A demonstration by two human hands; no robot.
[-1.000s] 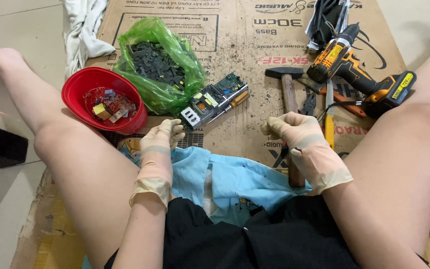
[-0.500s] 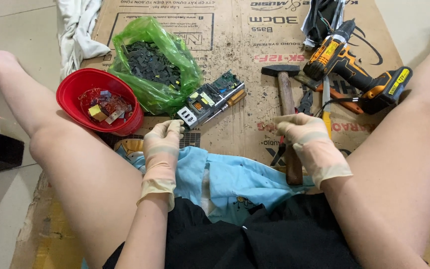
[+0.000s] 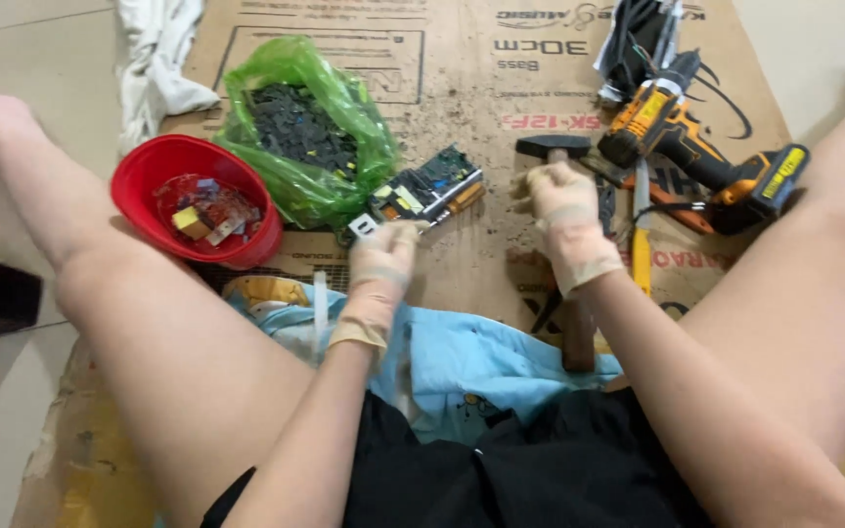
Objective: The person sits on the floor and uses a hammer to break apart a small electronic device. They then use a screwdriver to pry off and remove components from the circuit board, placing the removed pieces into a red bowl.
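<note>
Left hand (image 3: 383, 256): covered by a thin, pale, translucent disposable glove, cuff rolled into a band at the wrist. Right hand (image 3: 561, 200): same type of glove, wrinkled over the fingers (image 3: 530, 186), cuff ending just past the wrist. Forearms bare, no sleeves visible. Legs bare from the thigh down. Black shorts (image 3: 540, 469) worn at the waist.

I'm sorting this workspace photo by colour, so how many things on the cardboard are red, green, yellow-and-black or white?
Red: 1, the bowl
Green: 2, the bag and the circuit board, which the left hand touches
Yellow-and-black: 1, the drill
White: 1, the cloth
Total: 5
The right hand hovers over the hammer, uncounted.
</note>
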